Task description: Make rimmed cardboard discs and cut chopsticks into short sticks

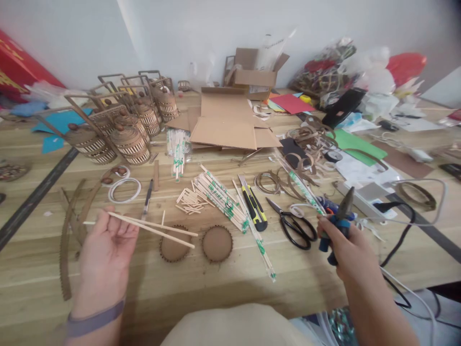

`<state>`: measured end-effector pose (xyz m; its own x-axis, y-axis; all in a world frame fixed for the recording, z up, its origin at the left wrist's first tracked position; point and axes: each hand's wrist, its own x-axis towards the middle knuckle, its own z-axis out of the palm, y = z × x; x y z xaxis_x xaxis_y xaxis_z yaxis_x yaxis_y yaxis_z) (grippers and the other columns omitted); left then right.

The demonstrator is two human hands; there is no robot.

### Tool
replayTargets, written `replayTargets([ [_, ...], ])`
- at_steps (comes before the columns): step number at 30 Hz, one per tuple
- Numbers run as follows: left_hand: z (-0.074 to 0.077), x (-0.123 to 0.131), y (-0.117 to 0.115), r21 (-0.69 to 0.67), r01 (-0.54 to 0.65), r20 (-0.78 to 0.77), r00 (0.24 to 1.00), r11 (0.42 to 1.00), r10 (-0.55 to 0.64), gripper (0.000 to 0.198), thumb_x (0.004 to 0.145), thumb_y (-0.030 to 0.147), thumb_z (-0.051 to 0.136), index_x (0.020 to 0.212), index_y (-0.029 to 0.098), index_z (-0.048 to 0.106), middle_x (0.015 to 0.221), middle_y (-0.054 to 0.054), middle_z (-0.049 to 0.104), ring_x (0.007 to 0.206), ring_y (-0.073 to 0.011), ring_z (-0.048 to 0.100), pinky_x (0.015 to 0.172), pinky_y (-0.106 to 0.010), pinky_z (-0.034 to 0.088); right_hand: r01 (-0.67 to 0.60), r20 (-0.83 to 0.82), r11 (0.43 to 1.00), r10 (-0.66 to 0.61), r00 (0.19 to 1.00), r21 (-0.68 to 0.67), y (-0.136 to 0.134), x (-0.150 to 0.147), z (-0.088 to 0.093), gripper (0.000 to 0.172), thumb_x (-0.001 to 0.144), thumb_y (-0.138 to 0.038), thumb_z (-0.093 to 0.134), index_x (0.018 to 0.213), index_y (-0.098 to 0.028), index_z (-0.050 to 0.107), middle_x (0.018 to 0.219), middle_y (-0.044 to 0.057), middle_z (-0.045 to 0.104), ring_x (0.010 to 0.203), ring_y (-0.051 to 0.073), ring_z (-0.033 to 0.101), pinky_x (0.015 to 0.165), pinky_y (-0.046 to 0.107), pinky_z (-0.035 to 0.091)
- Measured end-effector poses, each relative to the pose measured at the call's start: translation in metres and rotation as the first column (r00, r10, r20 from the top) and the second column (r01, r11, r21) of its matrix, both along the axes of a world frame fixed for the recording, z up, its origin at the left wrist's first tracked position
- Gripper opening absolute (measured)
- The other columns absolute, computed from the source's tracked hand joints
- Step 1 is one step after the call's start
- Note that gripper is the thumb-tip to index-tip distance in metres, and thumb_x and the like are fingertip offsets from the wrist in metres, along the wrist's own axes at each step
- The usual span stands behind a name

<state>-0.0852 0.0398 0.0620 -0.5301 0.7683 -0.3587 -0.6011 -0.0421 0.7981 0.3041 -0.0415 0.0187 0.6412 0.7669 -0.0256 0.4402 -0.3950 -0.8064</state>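
My left hand, palm up, grips a few thin wooden sticks that point to the right. In my right hand are pliers with blue handles, their jaws pointing up. Two round cardboard discs with notched rims, a left one and a right one, lie between my hands. Behind them is a pile of short cut sticks, beside wrapped chopsticks. A yellow-black cutter and black-handled scissors rest to the right.
Several small woven lantern-like baskets with handles stand at the back left. Flattened cardboard and an open box are at the back. Curled brown strips, a white power strip and cables lie right. A pen and white rings are left.
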Motion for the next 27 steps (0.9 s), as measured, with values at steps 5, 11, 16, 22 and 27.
replayTargets([
  [5,-0.015,0.028,-0.003,-0.122,0.088,0.025,0.996,0.989,-0.085,0.029,0.092,0.026,0.059,0.064,0.017,0.057,0.037,0.010,0.027,0.036,-0.0069,0.025,0.039,-0.015,0.029,0.078,0.419,0.992,-0.028,0.908,-0.103,0.005,0.005,-0.007,0.055,0.077,-0.061,0.049,0.100,-0.014,0.065,0.096,0.020,0.065,0.094,0.038,0.061,0.073,0.046,0.047],
  [11,-0.030,0.064,-0.015,-0.112,0.335,-0.139,0.927,0.936,-0.348,0.025,0.084,0.035,0.069,0.072,0.014,0.062,0.039,0.011,0.031,0.039,-0.0050,0.026,0.042,-0.015,0.028,-0.327,0.414,0.940,0.338,0.845,-0.101,0.000,-0.051,0.004,0.036,0.087,-0.052,0.047,0.096,-0.019,0.060,0.088,0.013,0.066,0.083,0.030,0.063,0.070,0.038,0.047],
  [16,-0.042,0.082,-0.018,-0.143,0.454,-0.223,0.851,0.879,-0.476,0.035,0.078,0.048,0.070,0.078,0.014,0.062,0.039,0.012,0.031,0.039,-0.0059,0.025,0.042,-0.018,0.023,-0.795,0.207,0.567,0.822,0.530,-0.216,0.004,-0.114,0.011,0.013,0.087,-0.033,0.060,0.090,-0.021,0.060,0.087,0.008,0.067,0.081,0.024,0.061,0.069,0.031,0.044],
  [22,-0.056,0.087,-0.019,-0.211,0.474,-0.307,0.798,0.855,-0.518,0.044,0.076,0.058,0.066,0.081,0.015,0.061,0.042,0.011,0.032,0.043,-0.0066,0.026,0.043,-0.020,0.021,-0.840,0.128,0.455,0.890,0.437,-0.297,0.003,-0.132,0.000,0.005,0.085,-0.018,0.056,0.081,-0.019,0.057,0.084,0.006,0.066,0.079,0.020,0.059,0.068,0.028,0.040],
  [27,-0.059,0.095,-0.021,-0.257,0.569,-0.299,0.722,0.781,-0.624,0.045,0.080,0.060,0.060,0.083,0.016,0.059,0.046,0.011,0.031,0.045,-0.0076,0.025,0.044,-0.021,0.022,-0.827,0.103,0.433,0.899,0.426,-0.358,-0.001,-0.129,-0.003,0.006,0.081,-0.014,0.056,0.079,-0.020,0.055,0.084,0.006,0.066,0.080,0.021,0.060,0.069,0.028,0.040],
])
